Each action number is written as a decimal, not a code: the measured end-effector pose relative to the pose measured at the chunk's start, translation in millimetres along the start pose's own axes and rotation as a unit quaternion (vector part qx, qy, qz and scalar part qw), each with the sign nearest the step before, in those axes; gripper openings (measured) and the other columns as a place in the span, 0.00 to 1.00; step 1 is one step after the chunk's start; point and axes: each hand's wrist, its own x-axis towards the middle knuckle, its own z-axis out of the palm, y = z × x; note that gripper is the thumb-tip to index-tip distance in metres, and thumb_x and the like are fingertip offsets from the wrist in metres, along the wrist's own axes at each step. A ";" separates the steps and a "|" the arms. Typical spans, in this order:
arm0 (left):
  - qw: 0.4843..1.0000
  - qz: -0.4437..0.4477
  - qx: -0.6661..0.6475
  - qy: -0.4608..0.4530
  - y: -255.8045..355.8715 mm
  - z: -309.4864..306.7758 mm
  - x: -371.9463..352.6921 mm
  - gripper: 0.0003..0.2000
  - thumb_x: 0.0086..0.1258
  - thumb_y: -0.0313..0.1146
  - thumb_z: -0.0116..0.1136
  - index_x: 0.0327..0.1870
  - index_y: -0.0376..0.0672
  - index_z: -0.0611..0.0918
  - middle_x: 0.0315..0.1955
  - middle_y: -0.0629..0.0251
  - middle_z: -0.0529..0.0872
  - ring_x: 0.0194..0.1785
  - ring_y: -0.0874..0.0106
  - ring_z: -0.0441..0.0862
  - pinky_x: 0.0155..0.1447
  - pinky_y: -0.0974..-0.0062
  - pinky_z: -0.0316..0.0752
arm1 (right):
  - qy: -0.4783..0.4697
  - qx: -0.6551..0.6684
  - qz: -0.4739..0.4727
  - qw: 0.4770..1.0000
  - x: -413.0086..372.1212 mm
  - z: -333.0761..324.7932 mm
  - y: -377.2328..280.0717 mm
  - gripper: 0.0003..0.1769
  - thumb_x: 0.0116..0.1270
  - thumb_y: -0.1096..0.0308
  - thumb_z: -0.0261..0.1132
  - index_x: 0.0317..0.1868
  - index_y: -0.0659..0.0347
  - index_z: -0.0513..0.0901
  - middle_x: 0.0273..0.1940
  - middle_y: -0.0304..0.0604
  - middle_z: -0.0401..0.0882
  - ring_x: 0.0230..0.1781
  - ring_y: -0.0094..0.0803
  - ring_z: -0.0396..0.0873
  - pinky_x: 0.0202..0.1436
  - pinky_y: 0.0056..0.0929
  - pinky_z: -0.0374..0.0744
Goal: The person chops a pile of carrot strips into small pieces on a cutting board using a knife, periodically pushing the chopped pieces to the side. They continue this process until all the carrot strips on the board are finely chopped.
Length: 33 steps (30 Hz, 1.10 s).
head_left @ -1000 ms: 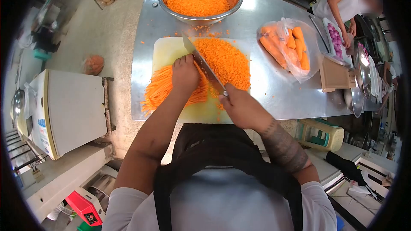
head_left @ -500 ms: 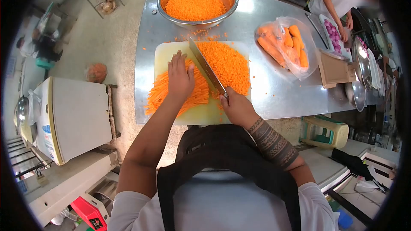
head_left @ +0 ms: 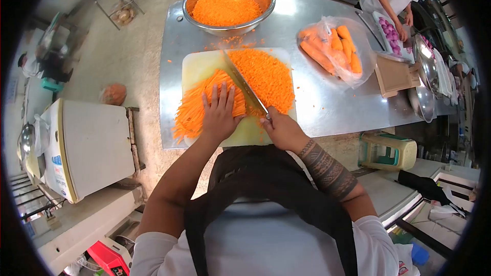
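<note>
Mostly slender, straight carrot strips (head_left: 197, 105)

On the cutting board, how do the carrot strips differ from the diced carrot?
The carrot strips are long and thin; the diced carrot is in tiny bits. The strips lie left of the knife, the diced carrot right of it. The left hand lies spread over the strips; no hand covers the diced carrot. Both are orange and mostly on the cutting board.
</note>
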 end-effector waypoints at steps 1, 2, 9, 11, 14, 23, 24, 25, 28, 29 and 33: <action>1.000 -0.013 0.000 -0.002 2.3 -1.6 3.8 0.50 0.73 0.69 0.59 0.87 0.41 0.61 0.87 0.46 0.55 0.89 0.42 0.48 0.84 0.25 0.40 | -0.004 0.001 0.005 1.000 -1.6 -1.4 1.8 0.19 0.85 0.55 0.58 0.55 0.66 0.73 0.41 0.66 0.86 0.47 0.65 0.86 0.51 0.59 0.81; 1.000 -0.026 -0.001 -0.004 4.2 -2.8 6.9 0.50 0.74 0.68 0.58 0.87 0.41 0.60 0.87 0.46 0.55 0.89 0.42 0.49 0.84 0.24 0.40 | -0.007 0.003 0.010 1.000 -4.0 -3.7 2.3 0.19 0.85 0.55 0.59 0.55 0.66 0.72 0.40 0.64 0.86 0.45 0.64 0.86 0.50 0.58 0.81; 0.997 -0.075 0.008 0.033 10.2 8.7 25.6 0.51 0.74 0.67 0.59 0.88 0.39 0.59 0.88 0.46 0.53 0.89 0.40 0.47 0.83 0.23 0.40 | 0.006 0.001 0.003 1.000 -7.7 -1.3 4.3 0.19 0.85 0.56 0.59 0.56 0.66 0.72 0.39 0.62 0.85 0.44 0.63 0.86 0.47 0.55 0.81; 0.997 -0.077 0.002 0.032 10.7 7.3 25.2 0.51 0.74 0.67 0.59 0.88 0.39 0.58 0.88 0.45 0.53 0.89 0.40 0.47 0.83 0.23 0.39 | 0.005 0.008 0.005 1.000 -8.0 -1.7 2.5 0.18 0.85 0.57 0.59 0.56 0.67 0.72 0.38 0.62 0.85 0.43 0.63 0.85 0.47 0.55 0.81; 0.995 -0.069 -0.061 0.044 11.6 -3.3 19.5 0.50 0.76 0.67 0.57 0.88 0.38 0.58 0.88 0.45 0.53 0.90 0.41 0.46 0.83 0.24 0.38 | 0.008 0.029 0.001 1.000 -10.8 -2.3 -5.9 0.18 0.84 0.57 0.59 0.53 0.67 0.72 0.38 0.65 0.85 0.43 0.66 0.85 0.48 0.59 0.80; 0.983 -0.075 -0.080 0.147 -3.7 5.3 52.0 0.18 0.77 0.38 0.59 0.63 0.42 0.82 0.66 0.52 0.77 0.72 0.47 0.70 0.79 0.32 0.54 | 0.041 0.023 -0.023 0.999 -8.3 15.6 -5.7 0.17 0.84 0.58 0.56 0.51 0.67 0.72 0.35 0.68 0.85 0.40 0.69 0.85 0.47 0.64 0.79; 0.987 -0.068 -0.061 0.131 -4.6 6.5 55.2 0.17 0.75 0.37 0.59 0.62 0.44 0.82 0.65 0.53 0.77 0.71 0.48 0.70 0.78 0.34 0.56 | 0.045 0.019 -0.026 0.998 -9.7 13.9 -8.0 0.16 0.84 0.58 0.56 0.51 0.67 0.72 0.34 0.68 0.84 0.40 0.69 0.85 0.47 0.64 0.79; 0.991 -0.061 -0.043 0.115 -5.8 7.9 57.6 0.17 0.73 0.35 0.60 0.62 0.46 0.82 0.64 0.54 0.78 0.70 0.49 0.71 0.78 0.36 0.57 | 0.043 0.009 -0.023 0.999 -13.5 10.1 -10.6 0.16 0.84 0.58 0.56 0.51 0.67 0.73 0.34 0.68 0.85 0.40 0.69 0.85 0.47 0.64 0.79; 0.995 -0.057 -0.017 0.080 -3.9 5.8 59.2 0.19 0.68 0.31 0.61 0.61 0.49 0.83 0.62 0.56 0.78 0.68 0.51 0.72 0.75 0.40 0.60 | 0.027 -0.015 0.000 1.000 -42.7 -14.6 -31.4 0.16 0.85 0.59 0.56 0.51 0.66 0.73 0.34 0.68 0.85 0.40 0.69 0.85 0.47 0.65 0.79; 0.996 -0.058 -0.012 0.072 -3.9 4.8 61.1 0.20 0.67 0.30 0.61 0.61 0.50 0.83 0.62 0.56 0.78 0.67 0.51 0.72 0.75 0.41 0.61 | 0.016 -0.020 0.014 1.000 -58.0 -25.3 -43.9 0.16 0.85 0.59 0.56 0.51 0.66 0.73 0.34 0.68 0.85 0.40 0.69 0.84 0.47 0.65 0.79; 0.995 -0.044 -0.004 0.088 -5.9 7.4 60.8 0.20 0.66 0.30 0.62 0.60 0.50 0.83 0.62 0.58 0.78 0.67 0.51 0.71 0.74 0.42 0.61 | 0.021 0.016 0.010 1.000 -57.3 -25.1 -46.2 0.16 0.85 0.59 0.56 0.51 0.67 0.74 0.35 0.68 0.85 0.41 0.70 0.85 0.47 0.65 0.79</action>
